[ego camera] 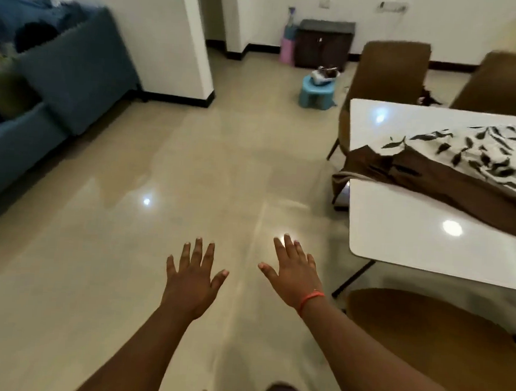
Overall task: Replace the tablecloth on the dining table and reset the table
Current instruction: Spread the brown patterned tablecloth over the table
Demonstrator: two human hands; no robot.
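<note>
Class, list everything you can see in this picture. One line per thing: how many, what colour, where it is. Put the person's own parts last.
Dining table: one, glossy white, right side.
Tablecloth: one, brown with a white leaf-print part, bunched across the table, one end hanging over its left edge.
Chairs: three, brown; two behind the table, one at its near side.
Sofa: one, blue, left.
Stool: one, light blue, on the floor at the back, something blurred on top.
Cabinet: one, dark, against the back wall.
Pink container: one, left of the cabinet.
Floor: beige, shiny tiles.
Wrist band: one, orange-red, right wrist.
Hands: left and right, fingers spread, over the floor, holding nothing.
</note>
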